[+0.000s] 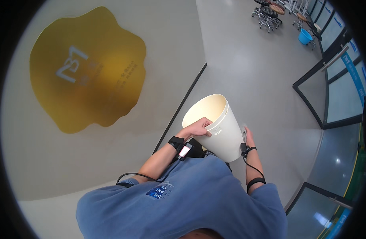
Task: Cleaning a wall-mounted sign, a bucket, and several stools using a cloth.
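A white plastic bin (227, 142) is tilted in front of my body, its wide mouth facing up and away to the left. My left hand (197, 128) grips the near rim, fingers curled over inside and the thumb outside. Close to the thumb is a small slotted handle mark in the wall. As far as the mouth shows, only the bare cream inner wall is visible. My right hand (249, 136) hangs just right of the bin, seen edge-on, with a narrow grey looped thing (244, 135) against it. Its fingers are mostly hidden. Both wrists carry black straps with cabled devices.
A pale wall with a gold plaque (90, 71) bearing writing stands at left, with a dark skirting strip (183, 104). Framed glass doors (344, 98) line the right; one stands ajar. Wheeled stools (269, 13) and a blue bucket (305, 36) are farther off on the grey floor (245, 68).
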Demonstrator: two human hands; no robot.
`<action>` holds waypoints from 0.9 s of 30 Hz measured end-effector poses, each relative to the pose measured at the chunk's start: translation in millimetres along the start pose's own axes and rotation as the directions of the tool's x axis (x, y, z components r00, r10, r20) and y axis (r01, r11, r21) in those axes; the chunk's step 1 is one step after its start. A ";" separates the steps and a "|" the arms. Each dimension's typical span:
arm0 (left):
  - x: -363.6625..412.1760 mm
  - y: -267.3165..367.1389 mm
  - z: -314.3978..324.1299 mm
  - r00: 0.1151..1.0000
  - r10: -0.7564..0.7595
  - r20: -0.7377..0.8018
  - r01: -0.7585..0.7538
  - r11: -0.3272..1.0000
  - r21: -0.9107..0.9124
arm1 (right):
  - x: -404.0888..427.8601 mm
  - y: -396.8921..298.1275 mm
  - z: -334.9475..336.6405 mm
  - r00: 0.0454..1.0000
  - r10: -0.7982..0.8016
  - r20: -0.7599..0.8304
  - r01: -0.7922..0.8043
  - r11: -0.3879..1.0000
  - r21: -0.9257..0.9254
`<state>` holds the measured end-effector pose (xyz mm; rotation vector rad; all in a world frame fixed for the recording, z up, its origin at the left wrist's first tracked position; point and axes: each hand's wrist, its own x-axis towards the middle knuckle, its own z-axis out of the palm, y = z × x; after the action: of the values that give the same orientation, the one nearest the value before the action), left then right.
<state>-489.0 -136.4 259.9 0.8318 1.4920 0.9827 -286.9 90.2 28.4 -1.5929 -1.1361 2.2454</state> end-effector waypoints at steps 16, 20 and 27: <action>0.7 51.8 17.3 0.970 -0.235 -0.057 0.241 0.960 0.139 | -74.2 14.1 23.3 0.915 -0.243 -0.323 0.143 0.942 -0.303; 17.8 25.0 15.4 0.992 -0.122 0.026 0.108 0.943 0.314 | -76.2 -5.2 90.5 0.785 -0.508 -0.354 0.414 0.856 -0.310; 8.4 56.6 12.8 0.993 -0.110 -0.037 0.114 0.880 0.461 | -162.3 -119.0 170.9 0.525 -0.851 -0.039 0.797 0.506 -0.329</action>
<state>-478.4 -104.0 307.6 1.0627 1.7955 0.5441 -400.1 4.7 251.0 -0.9208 -1.7178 1.2808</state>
